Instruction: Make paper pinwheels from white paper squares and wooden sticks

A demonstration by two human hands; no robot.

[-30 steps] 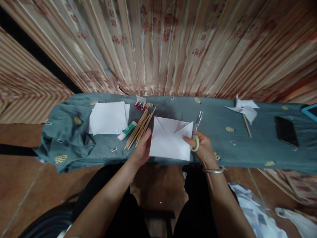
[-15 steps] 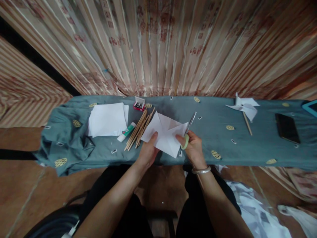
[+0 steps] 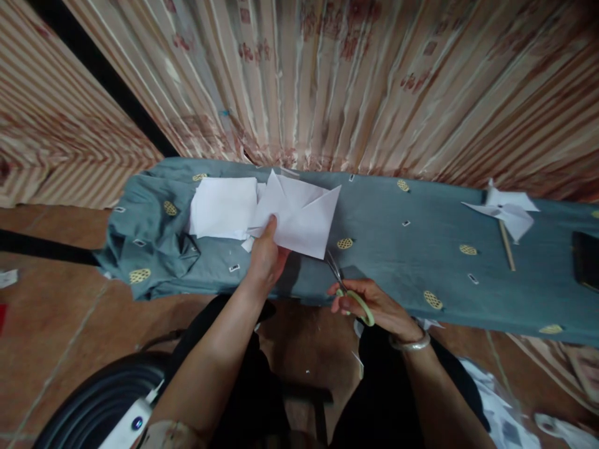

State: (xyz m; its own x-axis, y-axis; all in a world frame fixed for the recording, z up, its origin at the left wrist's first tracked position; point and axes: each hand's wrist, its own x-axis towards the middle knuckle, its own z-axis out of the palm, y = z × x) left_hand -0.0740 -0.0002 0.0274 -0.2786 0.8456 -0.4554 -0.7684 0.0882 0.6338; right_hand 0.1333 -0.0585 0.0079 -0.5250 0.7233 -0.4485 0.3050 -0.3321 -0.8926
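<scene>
Near the centre of the frame, the left hand [image 3: 266, 257] pinches the lower left edge of a folded white paper square [image 3: 299, 215], thumb on top, holding it lifted and tilted above the grey-blue cloth [image 3: 397, 249] that covers the long table. Just below and right of it, the right hand [image 3: 374, 305] grasps a pair of scissors [image 3: 349, 292] by their pale green handles, the blades pointing up-left toward the paper's lower corner; whether they touch it cannot be told. A silver bangle [image 3: 410, 342] circles that wrist. A stack of white sheets [image 3: 223, 207] lies just left of the held paper, and a finished paper pinwheel [image 3: 504, 212] on a stick lies at the right.
</scene>
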